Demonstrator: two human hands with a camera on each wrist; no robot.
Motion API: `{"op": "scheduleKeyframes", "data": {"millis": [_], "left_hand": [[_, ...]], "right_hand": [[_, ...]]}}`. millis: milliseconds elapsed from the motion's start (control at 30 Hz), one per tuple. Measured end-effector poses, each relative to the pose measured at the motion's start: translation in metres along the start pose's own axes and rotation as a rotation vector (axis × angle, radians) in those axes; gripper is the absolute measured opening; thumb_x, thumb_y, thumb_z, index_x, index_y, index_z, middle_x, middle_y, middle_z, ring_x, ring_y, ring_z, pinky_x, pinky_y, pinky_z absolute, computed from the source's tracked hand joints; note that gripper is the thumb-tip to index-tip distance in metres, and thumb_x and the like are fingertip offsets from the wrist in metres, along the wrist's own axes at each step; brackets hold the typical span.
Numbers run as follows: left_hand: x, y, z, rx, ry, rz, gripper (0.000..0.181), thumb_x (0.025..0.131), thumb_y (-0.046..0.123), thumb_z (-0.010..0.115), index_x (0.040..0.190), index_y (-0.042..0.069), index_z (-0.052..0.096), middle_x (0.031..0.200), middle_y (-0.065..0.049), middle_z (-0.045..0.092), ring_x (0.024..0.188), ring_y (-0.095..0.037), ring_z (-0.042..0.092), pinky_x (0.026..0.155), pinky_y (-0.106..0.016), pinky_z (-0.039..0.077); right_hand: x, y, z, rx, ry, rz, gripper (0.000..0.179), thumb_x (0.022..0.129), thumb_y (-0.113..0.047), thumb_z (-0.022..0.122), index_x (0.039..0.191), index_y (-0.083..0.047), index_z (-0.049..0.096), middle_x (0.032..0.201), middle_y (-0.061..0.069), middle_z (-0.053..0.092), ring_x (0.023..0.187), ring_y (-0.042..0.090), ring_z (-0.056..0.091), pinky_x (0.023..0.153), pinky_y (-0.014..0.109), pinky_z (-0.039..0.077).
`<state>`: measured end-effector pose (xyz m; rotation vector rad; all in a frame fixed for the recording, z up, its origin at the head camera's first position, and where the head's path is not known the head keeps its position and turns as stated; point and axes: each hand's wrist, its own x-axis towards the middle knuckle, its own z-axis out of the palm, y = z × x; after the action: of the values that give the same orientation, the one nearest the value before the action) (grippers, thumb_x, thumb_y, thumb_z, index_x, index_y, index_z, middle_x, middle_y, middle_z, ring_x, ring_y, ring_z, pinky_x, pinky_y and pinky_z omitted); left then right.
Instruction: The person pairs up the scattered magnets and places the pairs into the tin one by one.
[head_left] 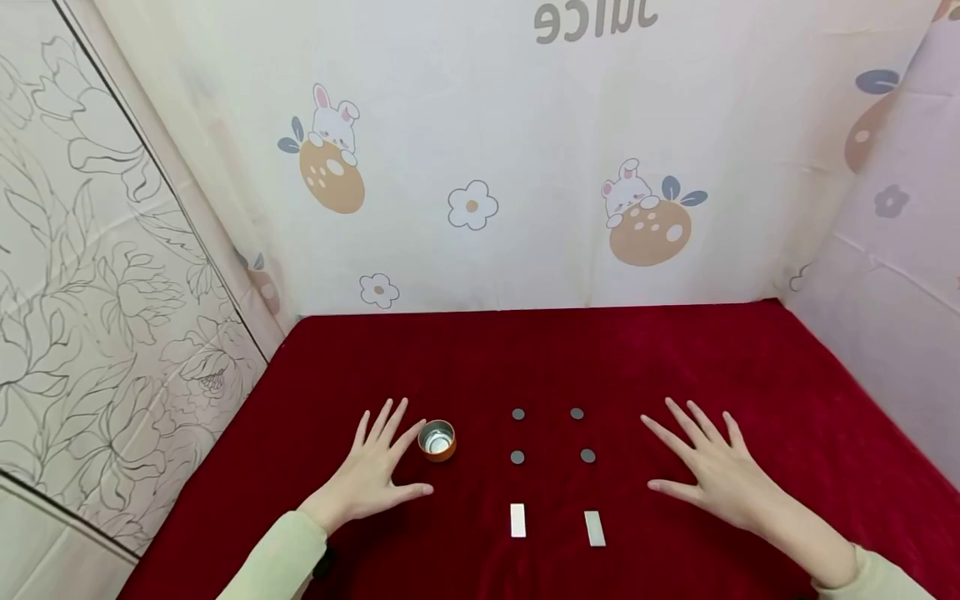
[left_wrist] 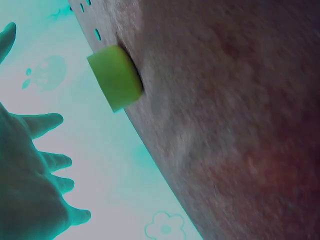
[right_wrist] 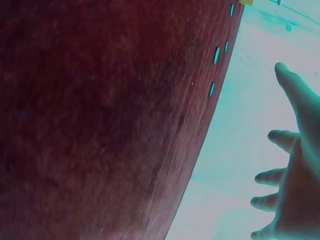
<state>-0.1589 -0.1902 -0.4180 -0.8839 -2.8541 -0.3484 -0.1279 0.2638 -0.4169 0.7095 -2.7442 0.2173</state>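
Note:
My left hand [head_left: 369,479] is spread over the red cloth, its fingers straight and holding nothing. Right beside its index finger stands a small round tin [head_left: 437,441], orange outside and silvery inside; whether they touch I cannot tell. In the left wrist view the tin [left_wrist: 115,77] looks yellow-green. On the right, my right hand [head_left: 720,477] is spread with nothing in its grasp. Between the hands lie several small grey discs, among them a near left one [head_left: 517,457] and a far right one [head_left: 577,413]. Closer to me are a white rectangular piece [head_left: 518,520] and a pale grey-green one [head_left: 595,528].
Red cloth [head_left: 465,358] covers the table. A white curtain [head_left: 540,150] printed with rabbits and flowers hangs behind it. At the left stands a panel [head_left: 112,250] with line-drawn flowers, and another pale curtain [head_left: 885,275] borders the right side.

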Motion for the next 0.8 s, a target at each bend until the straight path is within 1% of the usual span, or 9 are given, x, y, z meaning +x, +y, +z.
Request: {"op": "scheduleKeyframes", "data": {"millis": [133,233,267,367,500,567,633,733,800], "left_hand": [[0.003,0.005,0.001,-0.033,-0.035,0.002,0.084,0.075,0.066,0.049,0.139,0.014,0.031,0.148,-0.011,0.007,0.134,-0.03,0.001,0.102,-0.055,0.003],[0.005,0.009,0.002,-0.044,-0.059,0.008,0.085,0.075,0.068,0.047,0.138,0.013,0.031,0.148,-0.011,0.006,0.134,-0.029,0.001,0.103,-0.054,0.003],[0.006,0.01,0.003,-0.05,-0.063,0.013,0.085,0.075,0.068,0.046,0.138,0.012,0.031,0.148,-0.011,0.006,0.134,-0.029,0.001,0.103,-0.054,0.004],[0.01,0.015,0.004,-0.069,-0.066,0.036,0.084,0.076,0.067,0.046,0.137,0.011,0.034,0.147,-0.012,0.008,0.134,-0.031,0.003,0.103,-0.054,0.004],[0.015,0.021,0.006,-0.096,-0.066,0.069,0.081,0.077,0.063,0.05,0.136,0.01,0.035,0.146,-0.012,0.011,0.133,-0.032,0.006,0.104,-0.052,0.006],[0.017,0.025,0.007,-0.108,-0.072,0.081,0.079,0.077,0.06,0.053,0.135,0.009,0.036,0.146,-0.012,0.012,0.133,-0.031,0.007,0.104,-0.051,0.007],[0.019,0.028,0.009,-0.115,-0.081,0.094,0.077,0.077,0.056,0.056,0.135,0.008,0.036,0.146,-0.011,0.013,0.133,-0.031,0.008,0.104,-0.049,0.007],[0.022,0.034,0.01,-0.116,-0.101,0.116,0.075,0.078,0.054,0.056,0.135,0.008,0.036,0.146,-0.01,0.013,0.134,-0.03,0.008,0.105,-0.047,0.008],[0.023,0.038,0.01,-0.106,-0.11,0.136,0.075,0.08,0.055,0.054,0.135,0.008,0.036,0.146,-0.009,0.014,0.134,-0.028,0.009,0.106,-0.045,0.009]], "right_hand": [[0.001,-0.006,0.001,0.033,-0.013,-0.011,0.073,0.077,-0.05,0.059,0.137,-0.022,0.032,0.144,0.013,0.019,0.133,0.03,0.007,0.1,0.058,0.0],[0.002,-0.009,0.001,0.06,-0.022,-0.018,0.071,0.077,-0.05,0.059,0.137,-0.021,0.033,0.143,0.013,0.02,0.131,0.033,0.013,0.102,0.054,-0.002],[0.002,-0.01,0.001,0.069,-0.025,-0.022,0.071,0.077,-0.049,0.059,0.136,-0.02,0.034,0.143,0.013,0.021,0.13,0.034,0.015,0.103,0.053,-0.004],[0.005,-0.014,0.001,0.09,-0.029,-0.038,0.069,0.078,-0.049,0.059,0.135,-0.019,0.036,0.141,0.015,0.025,0.127,0.035,0.021,0.104,0.051,-0.002],[0.007,-0.02,0.003,0.107,-0.032,-0.062,0.068,0.078,-0.05,0.059,0.134,-0.018,0.039,0.14,0.013,0.029,0.128,0.031,0.022,0.104,0.049,0.002],[0.008,-0.023,0.004,0.12,-0.036,-0.072,0.068,0.077,-0.05,0.059,0.134,-0.018,0.04,0.14,0.012,0.03,0.128,0.028,0.022,0.105,0.045,0.001],[0.008,-0.026,0.005,0.137,-0.039,-0.083,0.067,0.077,-0.051,0.059,0.133,-0.017,0.041,0.139,0.012,0.032,0.127,0.03,0.025,0.106,0.039,-0.003],[0.008,-0.03,0.007,0.172,-0.044,-0.093,0.067,0.076,-0.052,0.059,0.132,-0.018,0.043,0.136,0.011,0.037,0.123,0.033,0.031,0.105,0.026,-0.01],[0.008,-0.033,0.007,0.198,-0.047,-0.103,0.066,0.076,-0.051,0.06,0.13,-0.018,0.045,0.133,0.012,0.04,0.12,0.034,0.034,0.102,0.019,-0.012]]}}
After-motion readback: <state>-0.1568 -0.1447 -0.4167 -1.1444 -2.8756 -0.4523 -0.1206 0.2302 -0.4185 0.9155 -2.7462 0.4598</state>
